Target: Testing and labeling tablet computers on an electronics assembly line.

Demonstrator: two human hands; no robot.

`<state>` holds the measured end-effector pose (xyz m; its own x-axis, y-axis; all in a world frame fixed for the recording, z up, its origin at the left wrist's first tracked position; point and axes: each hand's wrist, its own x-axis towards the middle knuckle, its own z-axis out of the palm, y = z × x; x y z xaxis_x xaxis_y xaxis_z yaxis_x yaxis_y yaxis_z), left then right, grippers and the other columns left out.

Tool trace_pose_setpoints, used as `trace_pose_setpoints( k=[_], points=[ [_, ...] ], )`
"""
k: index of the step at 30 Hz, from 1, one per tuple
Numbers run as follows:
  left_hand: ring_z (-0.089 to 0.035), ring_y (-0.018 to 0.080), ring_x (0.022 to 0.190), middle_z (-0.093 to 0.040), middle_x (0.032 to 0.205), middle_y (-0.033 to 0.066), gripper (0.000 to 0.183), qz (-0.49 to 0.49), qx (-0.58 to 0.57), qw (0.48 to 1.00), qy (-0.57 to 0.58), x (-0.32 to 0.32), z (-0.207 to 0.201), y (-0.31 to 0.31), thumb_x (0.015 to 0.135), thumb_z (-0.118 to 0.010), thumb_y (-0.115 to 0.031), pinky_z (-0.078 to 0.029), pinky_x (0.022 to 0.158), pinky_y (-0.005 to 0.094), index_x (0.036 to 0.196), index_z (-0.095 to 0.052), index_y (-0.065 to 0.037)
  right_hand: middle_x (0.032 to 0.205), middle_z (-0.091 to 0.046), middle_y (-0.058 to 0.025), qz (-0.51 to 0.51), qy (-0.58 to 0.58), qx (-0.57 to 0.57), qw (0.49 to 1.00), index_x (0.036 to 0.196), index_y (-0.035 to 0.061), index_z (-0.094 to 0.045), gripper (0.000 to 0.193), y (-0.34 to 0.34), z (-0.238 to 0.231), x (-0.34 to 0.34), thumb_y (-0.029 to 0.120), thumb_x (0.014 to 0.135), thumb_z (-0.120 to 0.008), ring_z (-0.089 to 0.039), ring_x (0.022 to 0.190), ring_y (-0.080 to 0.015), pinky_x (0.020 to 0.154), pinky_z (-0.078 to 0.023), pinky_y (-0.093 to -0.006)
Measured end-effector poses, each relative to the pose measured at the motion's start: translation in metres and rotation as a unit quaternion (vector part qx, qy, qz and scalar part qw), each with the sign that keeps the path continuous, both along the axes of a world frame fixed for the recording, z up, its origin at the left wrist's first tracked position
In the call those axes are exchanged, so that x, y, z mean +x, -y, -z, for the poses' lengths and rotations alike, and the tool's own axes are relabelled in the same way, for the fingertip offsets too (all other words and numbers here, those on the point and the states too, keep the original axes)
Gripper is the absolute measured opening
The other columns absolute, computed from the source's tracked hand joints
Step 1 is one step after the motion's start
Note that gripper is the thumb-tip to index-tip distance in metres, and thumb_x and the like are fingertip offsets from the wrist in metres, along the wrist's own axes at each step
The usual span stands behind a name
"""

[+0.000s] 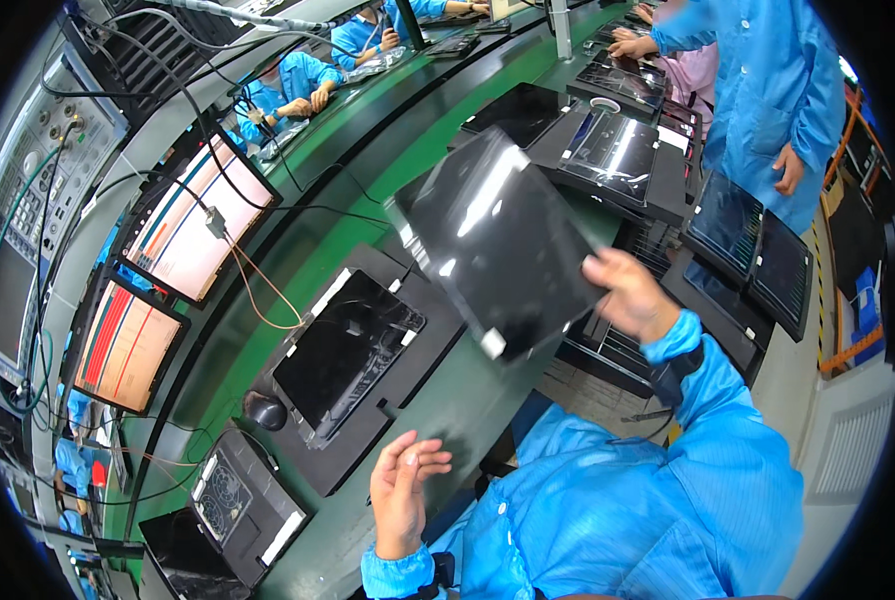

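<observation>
My right hand (635,292) grips one edge of a dark, glossy flat panel (502,240), like a laptop or tablet screen in clear film, held up tilted above the bench. White tabs show near its corners. My left hand (405,488) is raised over the bench's near edge, fingers loosely bent and apart, with nothing visible in it. Just beyond it, a similar black-screened device (345,345) in clear film lies on a dark foam pad (352,462). A black mouse (264,410) rests beside that pad.
Two monitors (202,215) stand at left beside a rack instrument (52,170), with cables hanging across. An opened laptop (229,505) lies at lower left. Black panels (752,250) stand tilted at right, near a co-worker in blue (767,100). More devices (612,150) lie farther back.
</observation>
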<state>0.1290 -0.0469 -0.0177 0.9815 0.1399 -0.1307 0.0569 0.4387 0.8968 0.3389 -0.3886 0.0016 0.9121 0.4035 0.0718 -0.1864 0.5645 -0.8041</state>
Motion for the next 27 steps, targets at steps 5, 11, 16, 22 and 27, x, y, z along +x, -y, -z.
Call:
trace_pose_setpoints(
  k=[5,11,16,22,27],
  points=[
    [-0.070,0.0196,0.083,-0.072,0.102,0.0167,0.029,-0.138,0.208,0.968,-0.032,-0.041,0.021,-0.017,0.105,-0.062,-0.014,-0.057,0.075,0.0310,0.127,-0.060,0.005,0.114,-0.073,-0.0043,0.165,0.146,-0.166,0.961,0.128,-0.0007,-0.066,0.031,0.061,-0.008,0.084,0.020,0.105,-0.063,-0.068,0.101,-0.0116,0.090,-0.052,-0.0273],
    [-0.068,0.0143,0.075,-0.072,0.090,0.0124,0.013,-0.260,0.527,0.809,0.018,-0.067,0.033,-0.021,0.095,-0.069,-0.002,-0.052,0.064,0.0266,0.107,-0.072,0.001,0.115,-0.073,-0.0037,0.129,0.114,-0.223,0.959,0.126,0.0026,-0.066,0.033,0.076,-0.035,0.161,0.028,0.106,-0.062,-0.069,0.098,-0.0110,0.087,-0.054,-0.0301],
    [-0.067,0.0140,0.069,-0.071,0.084,0.0093,0.009,-0.258,0.482,0.837,0.015,-0.079,0.057,-0.033,0.096,-0.068,-0.002,-0.051,0.061,0.0264,0.103,-0.073,0.001,0.099,-0.072,0.0013,0.122,0.140,-0.343,0.921,0.116,-0.0006,-0.071,0.040,0.046,-0.021,0.196,0.037,0.105,-0.064,-0.063,0.089,-0.0073,0.079,-0.049,-0.0267],
    [-0.065,0.0114,0.066,-0.071,0.082,0.0068,0.010,-0.290,0.404,0.868,-0.005,-0.073,0.064,-0.030,0.096,-0.069,-0.003,-0.049,0.059,0.0247,0.105,-0.073,-0.001,0.094,-0.071,-0.0018,0.243,0.337,-0.472,0.777,0.115,-0.0035,-0.071,0.042,0.015,-0.011,0.189,0.036,0.105,-0.063,-0.059,0.090,-0.0102,0.082,-0.049,-0.0299],
    [-0.059,0.0082,0.062,-0.070,0.082,0.0058,0.010,-0.264,0.449,0.854,-0.021,-0.073,0.058,-0.030,0.096,-0.070,-0.004,-0.043,0.055,0.0225,0.105,-0.074,0.000,0.096,-0.072,-0.0063,0.212,0.320,-0.488,0.784,0.116,-0.0045,-0.070,0.043,0.017,-0.022,0.214,0.036,0.104,-0.064,-0.062,0.094,-0.0133,0.087,-0.049,-0.0321]
  ],
)
